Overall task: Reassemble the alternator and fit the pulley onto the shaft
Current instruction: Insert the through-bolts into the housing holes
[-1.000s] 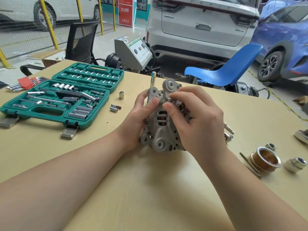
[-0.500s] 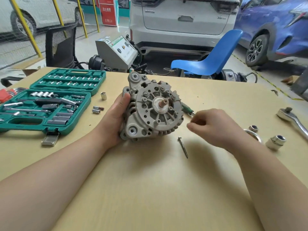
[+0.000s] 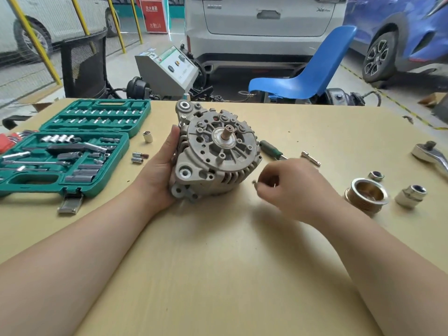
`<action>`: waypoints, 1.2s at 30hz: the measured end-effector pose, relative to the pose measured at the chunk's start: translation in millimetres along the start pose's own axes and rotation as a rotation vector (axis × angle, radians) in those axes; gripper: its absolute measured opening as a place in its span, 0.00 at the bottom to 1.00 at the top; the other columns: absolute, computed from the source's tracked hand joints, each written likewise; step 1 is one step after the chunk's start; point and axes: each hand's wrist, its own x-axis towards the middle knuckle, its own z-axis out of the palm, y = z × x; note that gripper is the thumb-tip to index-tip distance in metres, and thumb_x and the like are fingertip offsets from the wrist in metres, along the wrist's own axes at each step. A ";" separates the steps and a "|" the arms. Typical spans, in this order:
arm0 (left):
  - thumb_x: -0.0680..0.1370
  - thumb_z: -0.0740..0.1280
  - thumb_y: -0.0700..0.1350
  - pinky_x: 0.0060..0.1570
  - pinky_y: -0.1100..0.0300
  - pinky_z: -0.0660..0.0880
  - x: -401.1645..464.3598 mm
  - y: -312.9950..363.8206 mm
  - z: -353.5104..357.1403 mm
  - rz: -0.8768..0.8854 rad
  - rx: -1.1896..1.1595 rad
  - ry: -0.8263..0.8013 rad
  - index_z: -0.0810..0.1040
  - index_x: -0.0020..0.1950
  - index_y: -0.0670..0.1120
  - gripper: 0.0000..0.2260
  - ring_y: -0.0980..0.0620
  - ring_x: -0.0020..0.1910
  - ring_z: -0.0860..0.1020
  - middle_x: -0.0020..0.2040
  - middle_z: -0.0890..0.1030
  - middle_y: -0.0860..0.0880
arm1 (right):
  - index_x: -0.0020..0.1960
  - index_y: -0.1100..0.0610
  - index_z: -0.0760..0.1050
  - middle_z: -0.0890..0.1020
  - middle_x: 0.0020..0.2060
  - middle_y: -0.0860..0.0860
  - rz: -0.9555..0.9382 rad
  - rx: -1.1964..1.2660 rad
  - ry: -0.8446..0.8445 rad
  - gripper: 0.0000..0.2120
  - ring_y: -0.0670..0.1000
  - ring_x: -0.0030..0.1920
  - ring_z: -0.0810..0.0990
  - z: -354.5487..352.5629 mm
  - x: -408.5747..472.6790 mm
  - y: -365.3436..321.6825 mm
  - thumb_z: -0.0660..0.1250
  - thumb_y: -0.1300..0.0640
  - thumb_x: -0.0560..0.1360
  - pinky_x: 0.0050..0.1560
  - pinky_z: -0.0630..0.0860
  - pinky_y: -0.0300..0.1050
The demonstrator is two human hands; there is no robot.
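The left hand (image 3: 160, 170) grips the one alternator (image 3: 215, 156), tilted on the table (image 3: 218, 275), shaft (image 3: 228, 132) facing up. The right hand (image 3: 291, 187), beside it, has curled fingers (image 3: 266, 184) pinching a small blurred bolt (image 3: 254, 182). Past its knuckles lie one pulley (image 3: 366, 194) and two nuts. An open green case (image 3: 65, 151) holds many sockets.

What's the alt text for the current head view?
A person's left hand holds an alternator upright on a table, bare shaft facing the camera, while the right hand pinches a small bolt beside it. The pulley lies to the right, an open green socket set to the left.
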 end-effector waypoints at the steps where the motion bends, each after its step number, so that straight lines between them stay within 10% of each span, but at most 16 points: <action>1: 0.77 0.66 0.66 0.56 0.47 0.84 0.4 0.1 -0.5 -0.003 0.002 -0.003 0.86 0.67 0.47 0.29 0.39 0.67 0.82 0.70 0.82 0.40 | 0.39 0.47 0.81 0.82 0.33 0.39 -0.011 0.124 0.096 0.07 0.43 0.35 0.79 -1.3 -0.7 1.2 0.72 0.51 0.75 0.37 0.76 0.42; 4: 0.78 0.65 0.66 0.58 0.46 0.83 1.2 0.1 -1.3 -0.003 0.001 -0.006 0.82 0.71 0.46 0.31 0.39 0.68 0.81 0.71 0.81 0.40 | 0.43 0.47 0.79 0.84 0.34 0.41 -0.078 0.500 0.265 0.09 0.43 0.28 0.79 -4.1 -3.7 -2.1 0.75 0.60 0.74 0.32 0.73 0.33; 12: 0.77 0.67 0.66 0.62 0.42 0.81 3.0 0.5 -3.0 -0.040 -0.036 -0.081 0.76 0.78 0.46 0.36 0.37 0.72 0.78 0.74 0.78 0.39 | 0.55 0.46 0.86 0.86 0.39 0.50 -0.287 0.934 0.332 0.15 0.53 0.34 0.79 6.3 -10.9 -22.9 0.74 0.64 0.76 0.29 0.75 0.47; 19: 0.77 0.69 0.65 0.63 0.42 0.80 5.3 -0.5 -4.3 -0.046 -0.074 -0.106 0.79 0.76 0.45 0.33 0.38 0.71 0.79 0.74 0.79 0.39 | 0.54 0.54 0.84 0.88 0.45 0.48 -0.421 0.807 0.574 0.10 0.50 0.44 0.85 22.6 -17.8 -51.6 0.74 0.68 0.78 0.38 0.79 0.44; 36: 0.80 0.67 0.64 0.57 0.46 0.83 2.7 0.1 -0.6 -0.034 -0.093 -0.135 0.84 0.69 0.46 0.27 0.40 0.65 0.83 0.69 0.83 0.40 | 0.52 0.59 0.88 0.84 0.47 0.51 -0.485 0.539 0.504 0.05 0.52 0.46 0.83 35.5 -13.1 -56.6 0.76 0.64 0.77 0.45 0.75 0.42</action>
